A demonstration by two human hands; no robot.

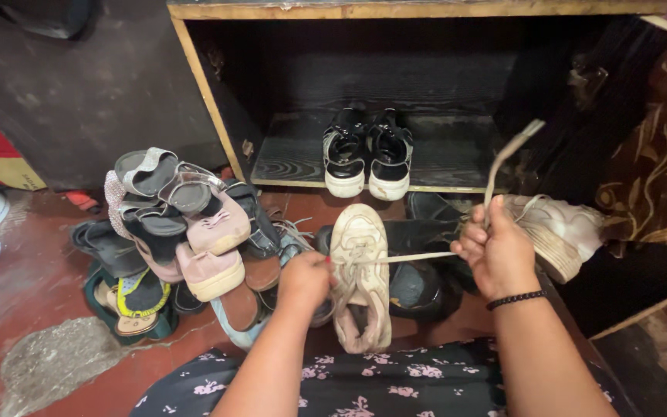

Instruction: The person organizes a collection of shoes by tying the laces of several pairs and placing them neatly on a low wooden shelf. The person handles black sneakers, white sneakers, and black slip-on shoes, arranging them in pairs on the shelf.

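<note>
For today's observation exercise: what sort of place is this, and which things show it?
Probably a home's shoe-storage corner: a wooden rack with black sneakers on its shelf, a heap of sandals on the red floor, and both hands lacing a white sneaker.

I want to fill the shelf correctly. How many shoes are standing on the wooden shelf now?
2. A black and white pair stands side by side on the shelf: left shoe, right shoe. The dark corners may hide more.

A pair of shoes [367, 154] sits in the cabinet [194, 69]; a shoe pile [175, 232] lies left of the sneaker [360, 278] before it.
</note>
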